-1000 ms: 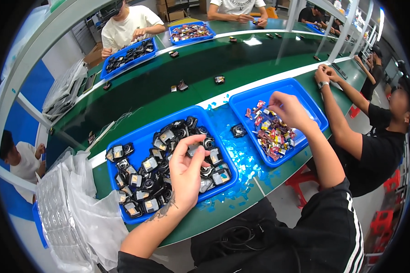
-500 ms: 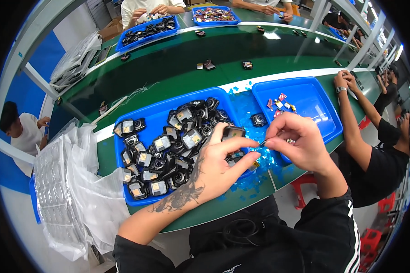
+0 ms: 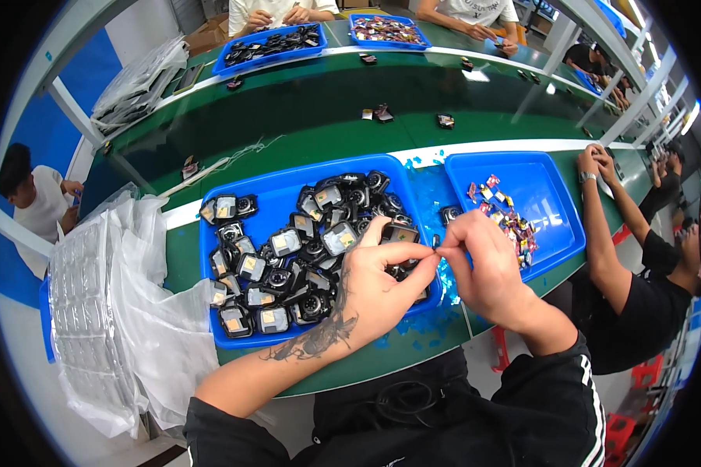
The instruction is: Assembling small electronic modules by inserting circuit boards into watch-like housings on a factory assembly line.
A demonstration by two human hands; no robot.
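My left hand is over the right side of a large blue tray, thumb and forefinger pinched together. Against its fingertips, my right hand pinches as well, above the gap between two trays. A small dark piece shows where the fingertips meet; its kind cannot be made out. The large tray holds many black square watch-like cases, some with round sensor backs up. One case lies right behind my left forefinger; whether my hand touches it is hidden. Another case sits between the trays, beside my right hand.
A second blue tray on the right holds small red, yellow and white parts. Blue film scraps litter the green bench. Plastic blister sheets are stacked at left. A co-worker's arms are at right; others sit across the belt.
The view has shifted slightly. My left thumb has closed toward its forefinger, and my right hand has turned and come against the left fingertips, uncovering more parts in the right tray.
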